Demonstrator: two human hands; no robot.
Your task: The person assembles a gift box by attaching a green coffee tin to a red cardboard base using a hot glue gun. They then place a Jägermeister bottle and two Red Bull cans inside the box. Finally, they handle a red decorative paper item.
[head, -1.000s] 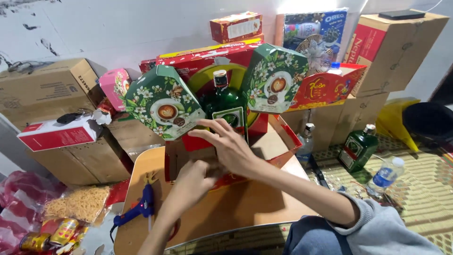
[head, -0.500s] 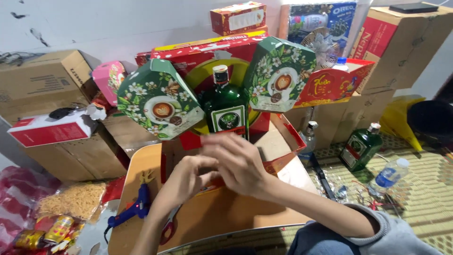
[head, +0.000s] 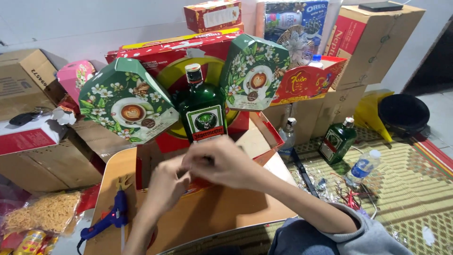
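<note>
1. The left hand (head: 165, 186) has curled fingers, pinching something too small to tell.
2. The right hand (head: 219, 163) meets it, fingers bunched; its grip is hidden.
3. Just behind them stands the dark green square glass bottle (head: 202, 111) in the red cardboard tray (head: 264, 134): likely heavy, slippery, breakable, best gripped round the body.
4. Since a second ago, both hands have drawn closer together.

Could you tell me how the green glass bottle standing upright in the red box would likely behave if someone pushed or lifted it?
The green glass bottle looks full and capped, so it is probably heavy for its size. Being tall and upright between two green hexagonal boxes, it might tip if pushed near the cap. Its smooth glass could be slippery and would likely break if dropped.
</note>
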